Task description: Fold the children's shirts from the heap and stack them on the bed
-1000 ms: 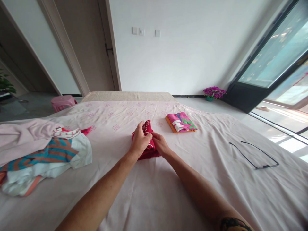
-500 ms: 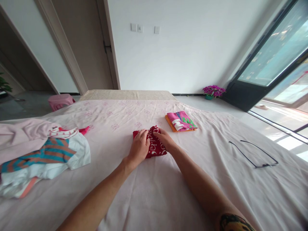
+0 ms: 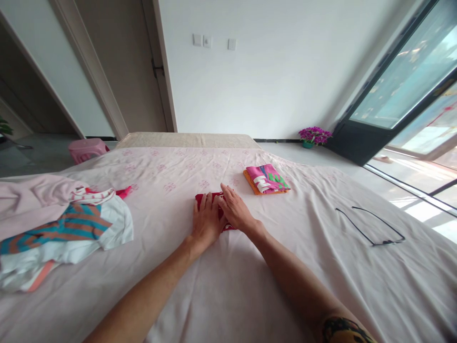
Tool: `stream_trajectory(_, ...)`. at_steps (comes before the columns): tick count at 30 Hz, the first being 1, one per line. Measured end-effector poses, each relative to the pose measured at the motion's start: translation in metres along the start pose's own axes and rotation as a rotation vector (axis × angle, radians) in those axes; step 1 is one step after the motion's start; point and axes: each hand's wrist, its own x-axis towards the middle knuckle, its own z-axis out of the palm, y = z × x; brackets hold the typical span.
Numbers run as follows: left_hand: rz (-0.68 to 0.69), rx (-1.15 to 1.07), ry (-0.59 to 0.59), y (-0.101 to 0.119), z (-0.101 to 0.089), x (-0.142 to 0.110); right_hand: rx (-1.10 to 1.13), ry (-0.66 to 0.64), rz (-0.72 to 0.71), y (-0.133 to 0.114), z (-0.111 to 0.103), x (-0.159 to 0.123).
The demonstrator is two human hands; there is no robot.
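A dark red folded garment (image 3: 228, 227) with white lettering lies on the pink bed sheet (image 3: 228, 295), mostly covered by both hands. My left hand (image 3: 207, 216) rests flat on its left part, fingers stretched forward. My right hand (image 3: 236, 208) lies across its right part, fingers extended and close to the left hand's. Just beyond, to the right, a folded pink garment (image 3: 267, 178) with white and green print sits on top of a folded orange garment (image 3: 249, 182).
On the left lies a loose heap of clothes (image 3: 82, 224), pink, white and striped. Eyeglasses (image 3: 374, 233) rest on the sheet at right. Beyond the bed stand a pink stool (image 3: 87, 150) and a pot of purple flowers (image 3: 314, 137).
My right hand has moved left from the red garment's right edge onto its top, flattening out. My left hand has spread flatter. The garment looks smaller and more covered.
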Motion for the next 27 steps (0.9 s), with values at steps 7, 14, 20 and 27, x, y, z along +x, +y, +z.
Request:
stream_trajectory(7, 0.128, -0.010, -0.016, -0.036, -0.001, -0.024, -0.202, -0.225, 0.034, 0.007, 0.008, -0.014)
stream_trajectory(14, 0.165, -0.077, -0.013, -0.090, -0.009, -0.060, -0.159, -0.207, 0.123, 0.013, -0.003, 0.002)
stream_trajectory(20, -0.038, -0.281, 0.065, -0.103, -0.009, -0.057, -0.033, -0.259, -0.045, 0.018, -0.014, 0.048)
stream_trajectory(27, -0.126, -0.422, 0.071, -0.107, -0.009, -0.053, 0.019, -0.710, -0.016, 0.016, -0.020, 0.094)
